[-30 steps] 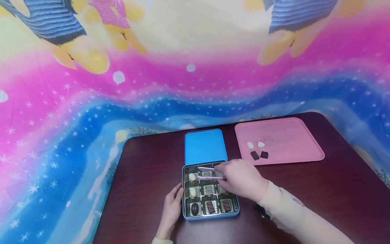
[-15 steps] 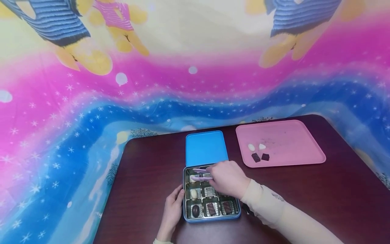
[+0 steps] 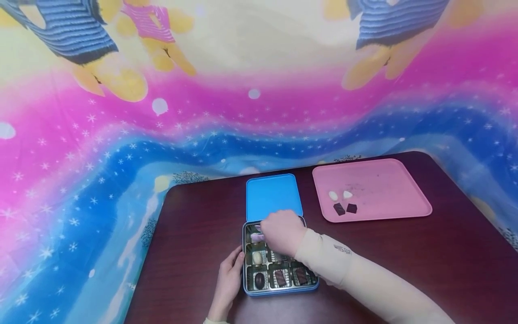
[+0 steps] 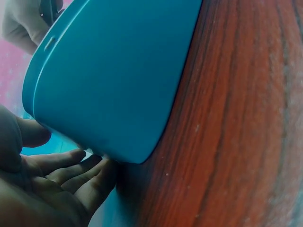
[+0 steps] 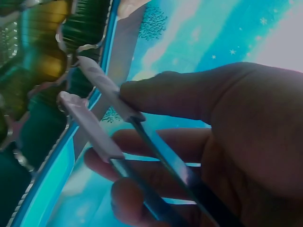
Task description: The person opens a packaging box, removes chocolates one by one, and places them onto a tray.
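A blue tin (image 3: pixel 281 292) with a compartmented insert lies at the table's front. My right hand (image 3: pixel 283 231) is over its upper compartments, holding tongs (image 3: pixel 256 237) with pink tips and metal arms. The tips reach into the top left compartment; the hand hides much of the upper rows. In the right wrist view the two tips (image 5: pixel 90 125) stand apart. Below are a white chocolate (image 3: pixel 257 258), a dark oval chocolate (image 3: pixel 260 281) and dark rectangular chocolates (image 3: pixel 280 278). My left hand (image 3: pixel 228 276) touches the tin's left wall, its thumb and fingertips (image 4: pixel 97 182) against it.
Behind the tin lies its light blue lid (image 3: pixel 273 195). A pink tray (image 3: pixel 388 193) at the back right carries two white pieces (image 3: pixel 333 195) and two dark ones (image 3: pixel 351 208). A patterned cloth (image 3: pixel 251 117) hangs behind the dark wooden table (image 3: pixel 190 243).
My right hand has moved left over the tin with the tongs, and the tips have gone into the top left compartment. The left hand has stayed against the tin.
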{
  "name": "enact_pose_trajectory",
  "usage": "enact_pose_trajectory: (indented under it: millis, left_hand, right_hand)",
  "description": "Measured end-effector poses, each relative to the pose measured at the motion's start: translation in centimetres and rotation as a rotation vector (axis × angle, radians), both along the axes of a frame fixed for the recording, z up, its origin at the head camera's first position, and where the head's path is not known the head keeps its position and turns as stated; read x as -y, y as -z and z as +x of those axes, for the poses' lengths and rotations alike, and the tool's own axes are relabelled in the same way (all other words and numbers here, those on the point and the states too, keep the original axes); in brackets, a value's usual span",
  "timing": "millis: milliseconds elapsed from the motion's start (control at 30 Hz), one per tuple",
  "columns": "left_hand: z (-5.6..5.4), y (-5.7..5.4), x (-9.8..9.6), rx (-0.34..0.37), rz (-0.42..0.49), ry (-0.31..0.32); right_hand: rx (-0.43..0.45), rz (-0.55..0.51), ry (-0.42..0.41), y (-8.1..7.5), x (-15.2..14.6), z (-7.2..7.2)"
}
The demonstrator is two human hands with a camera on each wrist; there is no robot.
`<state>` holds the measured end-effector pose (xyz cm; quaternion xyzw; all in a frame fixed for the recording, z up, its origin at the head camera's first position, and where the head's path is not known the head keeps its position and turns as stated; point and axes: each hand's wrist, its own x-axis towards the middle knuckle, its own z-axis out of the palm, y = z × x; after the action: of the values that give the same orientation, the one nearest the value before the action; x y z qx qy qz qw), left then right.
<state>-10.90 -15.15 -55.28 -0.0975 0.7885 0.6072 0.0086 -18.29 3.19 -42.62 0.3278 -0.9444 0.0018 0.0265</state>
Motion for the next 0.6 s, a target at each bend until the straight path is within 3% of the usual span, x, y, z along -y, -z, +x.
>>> enact_pose_trajectory:
  millis: [367, 600]
  left_hand:
    - [0.1, -0.2, 0.1, 0.000, 0.010, 0.011]
    - [0.0, 0.1, 0.1, -0.012, -0.002, 0.010]
  right_hand:
    - [0.125, 0.157, 0.028, -1.1, 2.9, -1.0]
    - [0.149, 0.281, 0.038, -1.4, 4.5, -1.4]
